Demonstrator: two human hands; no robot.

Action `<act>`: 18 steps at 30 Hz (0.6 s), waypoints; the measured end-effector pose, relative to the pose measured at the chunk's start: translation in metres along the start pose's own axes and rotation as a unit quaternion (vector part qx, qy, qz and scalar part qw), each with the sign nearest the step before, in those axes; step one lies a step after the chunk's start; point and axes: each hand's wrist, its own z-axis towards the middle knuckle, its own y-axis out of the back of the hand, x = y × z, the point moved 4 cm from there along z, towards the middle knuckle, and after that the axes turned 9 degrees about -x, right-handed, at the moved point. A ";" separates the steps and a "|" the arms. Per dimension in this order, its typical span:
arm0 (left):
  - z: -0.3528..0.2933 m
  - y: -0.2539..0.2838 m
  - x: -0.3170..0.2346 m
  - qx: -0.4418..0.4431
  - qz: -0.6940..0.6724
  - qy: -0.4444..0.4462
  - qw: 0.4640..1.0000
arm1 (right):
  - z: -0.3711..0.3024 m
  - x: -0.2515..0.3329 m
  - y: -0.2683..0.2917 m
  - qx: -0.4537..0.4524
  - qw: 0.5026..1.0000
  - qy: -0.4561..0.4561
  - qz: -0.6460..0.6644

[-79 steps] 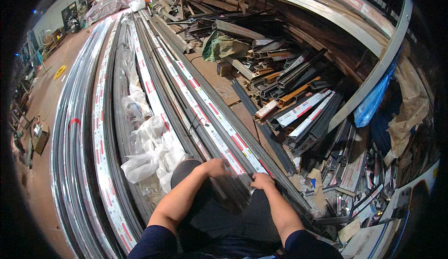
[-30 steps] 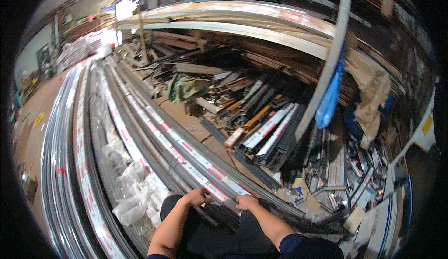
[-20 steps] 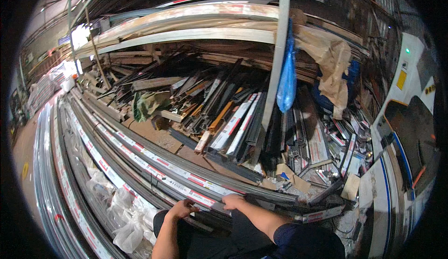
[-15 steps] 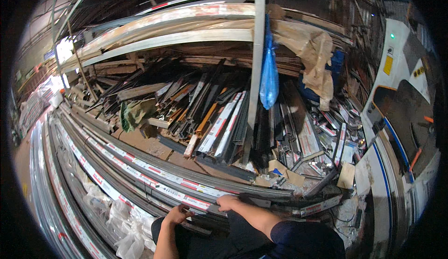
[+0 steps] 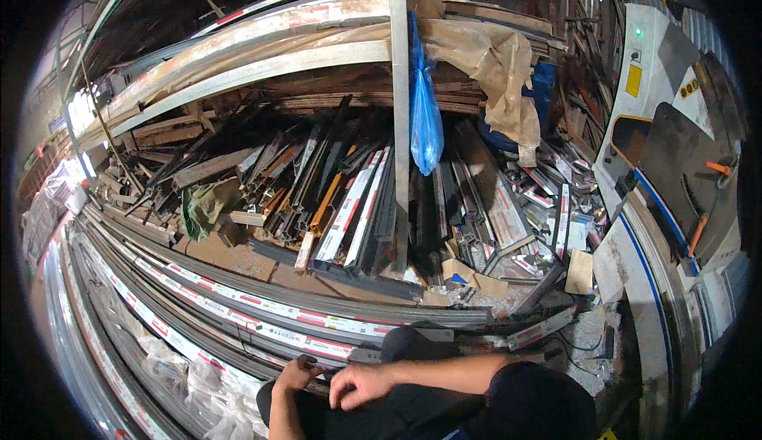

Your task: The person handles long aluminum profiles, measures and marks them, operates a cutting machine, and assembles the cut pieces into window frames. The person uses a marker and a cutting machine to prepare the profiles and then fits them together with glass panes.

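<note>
At the bottom edge, the left hand (image 5: 295, 374) pinches a long film-wrapped aluminium profile (image 5: 238, 325) atop the stacked lengths; the right hand (image 5: 359, 383) curls beside it, holding nothing. A loose pinch could let the profile slide or nip fingers.

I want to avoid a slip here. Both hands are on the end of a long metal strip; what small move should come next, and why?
Probably firm up the right hand first. It rests with curled fingers on the end of the long metal strip, while the left hand pinches its edge. The strip runs far to the left among other strips, so a loose hold could let it twist.
</note>
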 end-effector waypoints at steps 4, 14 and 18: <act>0.004 -0.004 0.005 0.018 -0.007 0.022 1.000 | -0.010 0.103 -0.064 0.212 0.957 0.132 0.147; -0.007 0.002 -0.009 0.011 0.001 0.024 1.000 | 0.002 0.111 -0.072 0.175 0.935 0.300 -0.073; -0.007 0.005 -0.016 0.015 0.025 -0.055 0.998 | 0.041 0.093 0.017 -0.118 0.974 0.183 -0.055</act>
